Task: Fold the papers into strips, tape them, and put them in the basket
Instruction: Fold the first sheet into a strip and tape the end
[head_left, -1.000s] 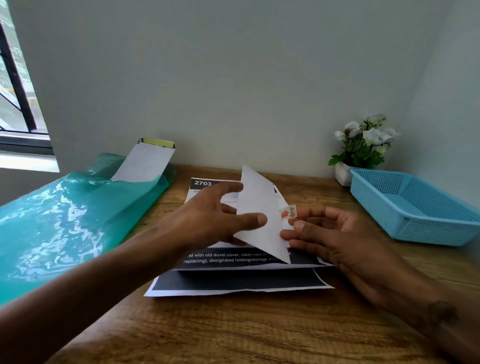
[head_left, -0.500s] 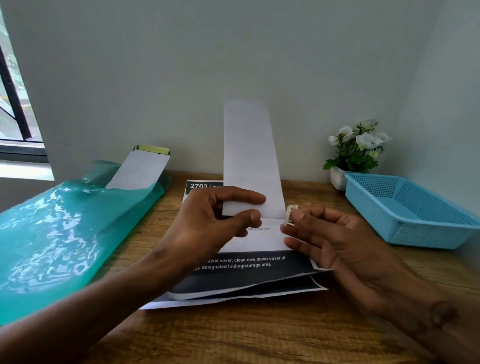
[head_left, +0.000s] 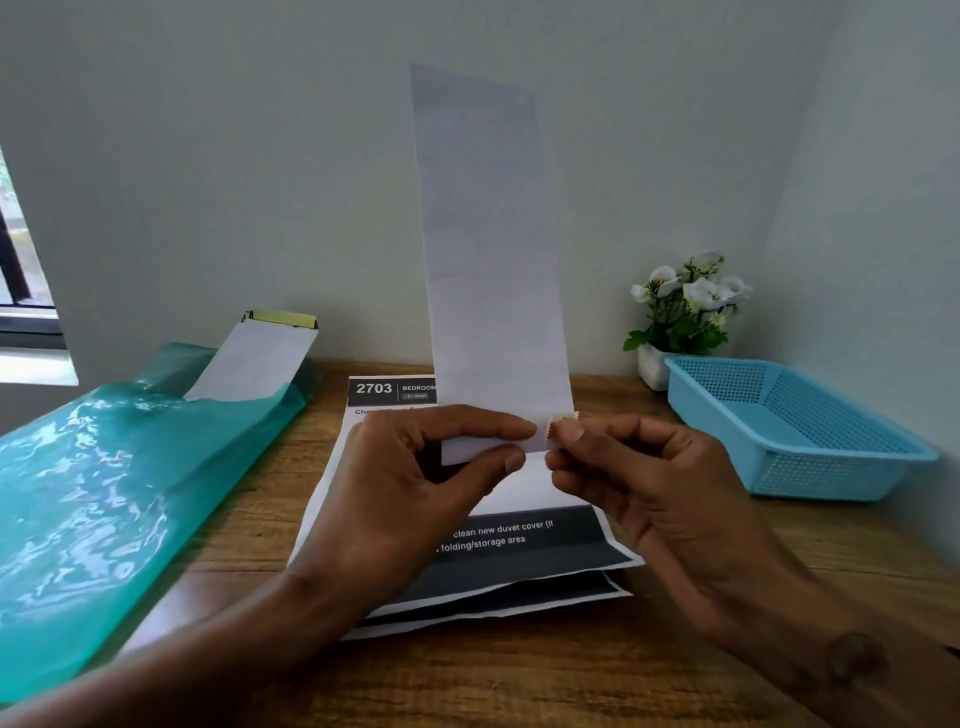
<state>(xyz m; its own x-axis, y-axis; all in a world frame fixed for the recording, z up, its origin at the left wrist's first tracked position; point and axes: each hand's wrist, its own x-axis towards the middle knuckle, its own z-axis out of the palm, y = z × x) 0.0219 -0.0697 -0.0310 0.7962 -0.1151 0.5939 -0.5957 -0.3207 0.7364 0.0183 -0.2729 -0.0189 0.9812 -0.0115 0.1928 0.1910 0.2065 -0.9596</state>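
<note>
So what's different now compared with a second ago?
The folded paper strip, which leaned low over the printed sheets a second ago, has swung upright and now stands tall. The left hand has kept its pinch on the strip's lower end. The right hand has brought its small piece of tape to the strip's right edge. The blue basket, flower pot and green bag stayed put.

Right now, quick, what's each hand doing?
Left hand: closed, pinching the folded paper strip upright.
Right hand: closed, pinching a piece of tape at the strip's edge.
</note>
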